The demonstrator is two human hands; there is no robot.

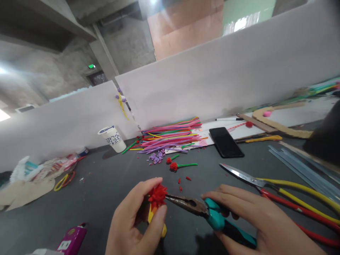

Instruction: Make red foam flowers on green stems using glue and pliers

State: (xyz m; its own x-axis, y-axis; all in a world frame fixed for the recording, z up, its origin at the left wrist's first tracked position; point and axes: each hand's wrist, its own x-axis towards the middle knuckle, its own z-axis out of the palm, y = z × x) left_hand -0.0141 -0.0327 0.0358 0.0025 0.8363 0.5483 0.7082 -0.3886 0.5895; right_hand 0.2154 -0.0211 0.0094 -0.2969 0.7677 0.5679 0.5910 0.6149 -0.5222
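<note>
Between the thumb and fingers of my left hand (138, 217) is a red spiky flower (158, 194), with a yellow piece (151, 213) just below it. My right hand (247, 212) is wrapped round the teal handles of long-nosed pliers (195, 206). The pliers' tip points left and meets the right side of the red flower. Beyond the hands, two small red flowers with green stems (174, 166) lie on the dark table, near a few red bits (188, 178).
Scissors (249, 177) with yellow and red handles lie at right, below a black phone (226, 142). Colourful sticks (172, 136) and purple bits (156, 157) are at the back, a white cup (113, 139) left of them. A purple object (73, 239) sits at lower left.
</note>
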